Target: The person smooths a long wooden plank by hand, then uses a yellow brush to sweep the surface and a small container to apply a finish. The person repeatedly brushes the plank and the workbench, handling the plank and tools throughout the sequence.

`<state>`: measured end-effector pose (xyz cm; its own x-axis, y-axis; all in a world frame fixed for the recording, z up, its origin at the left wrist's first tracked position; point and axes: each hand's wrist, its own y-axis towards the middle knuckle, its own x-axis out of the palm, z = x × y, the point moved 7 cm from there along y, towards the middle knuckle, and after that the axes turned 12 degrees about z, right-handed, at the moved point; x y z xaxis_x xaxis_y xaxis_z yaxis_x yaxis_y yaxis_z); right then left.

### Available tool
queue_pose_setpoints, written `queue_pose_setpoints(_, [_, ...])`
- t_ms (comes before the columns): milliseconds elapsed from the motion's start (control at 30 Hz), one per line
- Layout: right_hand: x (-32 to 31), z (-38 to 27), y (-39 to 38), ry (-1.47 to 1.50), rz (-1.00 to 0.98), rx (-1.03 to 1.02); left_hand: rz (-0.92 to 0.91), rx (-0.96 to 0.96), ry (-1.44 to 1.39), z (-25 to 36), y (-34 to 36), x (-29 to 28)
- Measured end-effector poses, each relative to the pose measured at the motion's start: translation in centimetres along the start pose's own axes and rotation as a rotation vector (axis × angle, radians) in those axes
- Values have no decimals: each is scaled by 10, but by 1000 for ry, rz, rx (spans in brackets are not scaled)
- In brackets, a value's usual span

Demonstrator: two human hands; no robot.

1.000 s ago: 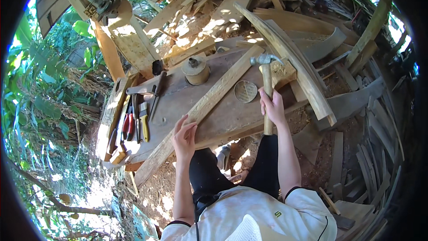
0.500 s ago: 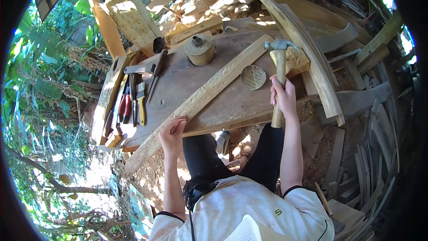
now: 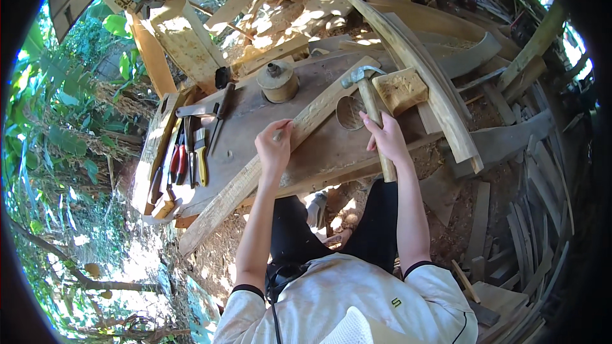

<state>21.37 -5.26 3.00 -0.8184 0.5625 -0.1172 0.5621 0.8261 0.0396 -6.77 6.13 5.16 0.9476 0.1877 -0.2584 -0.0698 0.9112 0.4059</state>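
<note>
My right hand (image 3: pixel 390 139) is wrapped round the wooden handle of a claw hammer (image 3: pixel 368 97), its metal head pointing away from me over the far end of a long wooden plank (image 3: pixel 231 186). The plank lies slantwise across the workbench (image 3: pixel 245 118), its near-left end jutting past the edge. Above the plank's middle, my left hand (image 3: pixel 274 151) has thumb and fingertips pinched together. Whatever the fingertips hold, if anything, is too small to make out. A shallow round dish (image 3: pixel 344 116) sits beside the plank, partly behind the hammer.
Pliers (image 3: pixel 182 160), a yellow-handled brush (image 3: pixel 201 158) and a file-like tool (image 3: pixel 222 113) lie at the bench's left. Behind the plank stands a round wooden pot (image 3: pixel 278 84). A wood block (image 3: pixel 400 89) and curved timbers (image 3: pixel 421 70) are at the right.
My left hand has moved forward and right along the plank, fingers pinched. The hammer has shifted left, and its head now hangs over the plank's far end.
</note>
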Motion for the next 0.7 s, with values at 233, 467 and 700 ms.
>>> queue_pose_setpoints(233, [-12,5,-4,-14,167,-24,-58,166,153,-4,-20,2])
queue_pose_setpoints(467, [-6,3,-4,-19,172,-53,-103,499,511,1,-28,17])
queue_pose_setpoints(700, [-6,5,-3,-37,159,-24,-107,515,380,25,-14,33])
